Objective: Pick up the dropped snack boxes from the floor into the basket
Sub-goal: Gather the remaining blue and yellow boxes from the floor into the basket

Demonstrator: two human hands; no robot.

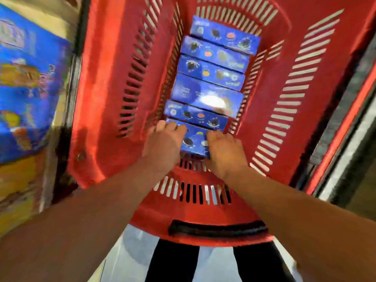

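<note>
- Head view: red basket (305,123) fills the frame, seen from above; black handle at its near edge.
- A row of blue snack boxes (211,66) runs near to far along the basket floor, each long axis lying left to right.
- Nearest box (194,142) sits directly between the hands, at the near end of the row.
- Left hand (162,142) grips its left end, fingers curled over the far edge; right hand (224,151) holds its right end. Both equally close.
- Judgement: box is being seated; release requires clearing both ends.
- Blurred blue and yellow packaging (26,88) at left.
</note>
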